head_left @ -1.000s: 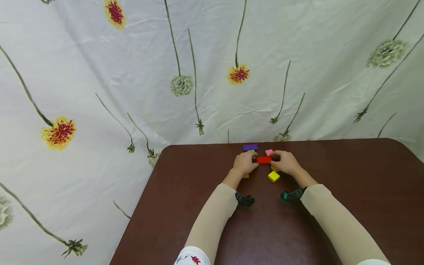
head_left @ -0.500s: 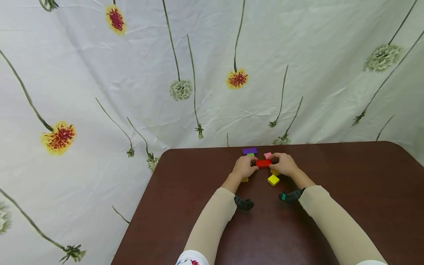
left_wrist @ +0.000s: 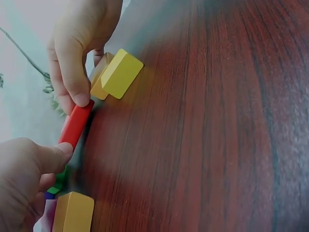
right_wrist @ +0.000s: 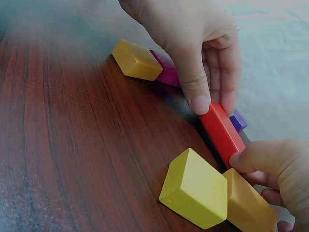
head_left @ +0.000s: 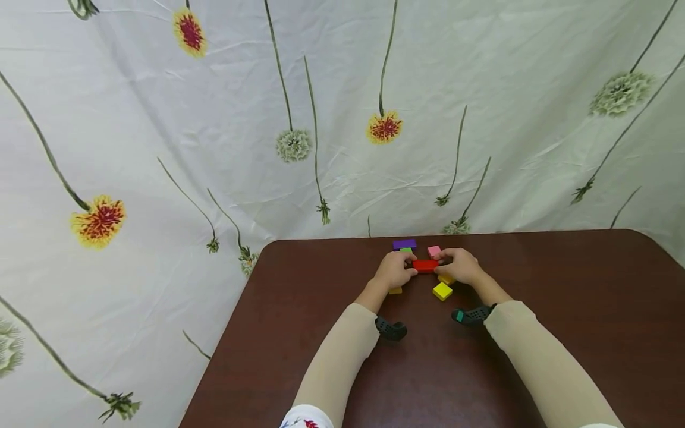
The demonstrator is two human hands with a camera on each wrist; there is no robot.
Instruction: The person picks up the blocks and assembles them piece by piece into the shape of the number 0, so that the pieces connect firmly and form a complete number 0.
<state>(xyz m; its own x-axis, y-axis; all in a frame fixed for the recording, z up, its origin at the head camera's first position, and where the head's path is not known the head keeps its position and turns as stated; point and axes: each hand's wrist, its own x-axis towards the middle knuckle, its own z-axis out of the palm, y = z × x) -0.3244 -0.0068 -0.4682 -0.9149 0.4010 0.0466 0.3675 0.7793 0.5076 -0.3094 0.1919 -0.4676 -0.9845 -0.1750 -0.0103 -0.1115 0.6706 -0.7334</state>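
A red block lies lengthwise between the two hands near the table's far side. My left hand pinches its left end between thumb and fingers, and my right hand pinches the right end. In the right wrist view the red block shows a thumb on each end of its near side. Just nearer than the right hand sit a yellow block and an orange-yellow block. Another orange-yellow block is by the left hand, with a magenta block beside it.
Behind the hands are a purple block, a green block partly hidden by the left hand, and a pink block. The brown table ends just past them, before a flower-printed cloth.
Both hands keep their pinch on the red block, which stays almost in place among the other blocks. The head view has shifted slightly, so the scene sits a little lower than a second ago.
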